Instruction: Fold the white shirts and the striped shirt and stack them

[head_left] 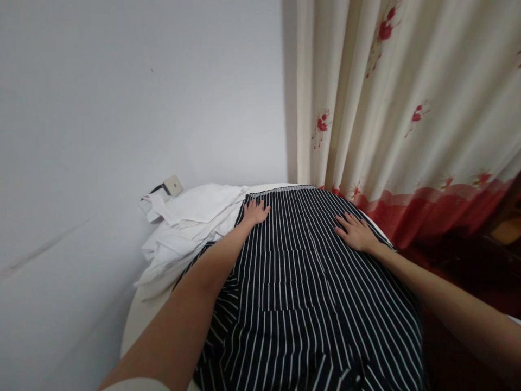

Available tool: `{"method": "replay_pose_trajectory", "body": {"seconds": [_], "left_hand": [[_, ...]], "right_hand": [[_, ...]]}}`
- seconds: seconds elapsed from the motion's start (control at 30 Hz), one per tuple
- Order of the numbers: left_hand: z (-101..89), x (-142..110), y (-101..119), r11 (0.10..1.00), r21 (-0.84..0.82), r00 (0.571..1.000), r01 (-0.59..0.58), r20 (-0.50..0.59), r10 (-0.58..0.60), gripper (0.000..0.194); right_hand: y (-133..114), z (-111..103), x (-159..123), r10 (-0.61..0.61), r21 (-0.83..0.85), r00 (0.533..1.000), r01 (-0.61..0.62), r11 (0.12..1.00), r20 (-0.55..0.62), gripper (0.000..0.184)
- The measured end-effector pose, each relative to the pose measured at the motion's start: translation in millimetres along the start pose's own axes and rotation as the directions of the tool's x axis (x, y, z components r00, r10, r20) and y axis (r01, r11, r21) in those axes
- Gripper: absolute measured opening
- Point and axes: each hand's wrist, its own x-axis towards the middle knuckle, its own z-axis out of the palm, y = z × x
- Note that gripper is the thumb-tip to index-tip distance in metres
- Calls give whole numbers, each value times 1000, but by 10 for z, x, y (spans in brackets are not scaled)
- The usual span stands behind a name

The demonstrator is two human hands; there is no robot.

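A black cloth with thin white stripes lies spread over a round white table; a sewn pocket shows near its middle. My left hand lies flat on the cloth near its far left edge, fingers stretched out. Flat on the cloth's far right part rests my right hand, fingers spread. Neither hand holds anything.
A heap of white garments lies on the table's left side against the white wall. A wall socket with a dark cable sits just behind it. A cream curtain with red flowers and a red hem hangs at the right.
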Motion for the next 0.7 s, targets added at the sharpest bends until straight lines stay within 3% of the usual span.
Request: {"method": "replay_pose_trajectory", "body": {"seconds": [0.27,0.47,0.7], "left_hand": [[31,287,75,996,17,996,-82,29,82,84],[63,507,64,992,8,992,-123,38,123,79],[-172,565,95,990,47,991,-131,21,130,68]], "right_hand": [[76,74,-34,35,-19,999,-36,999,-29,70],[76,63,-71,53,-29,998,-54,998,-44,69],[29,38,-11,80,-32,996,-82,996,-35,69]]}}
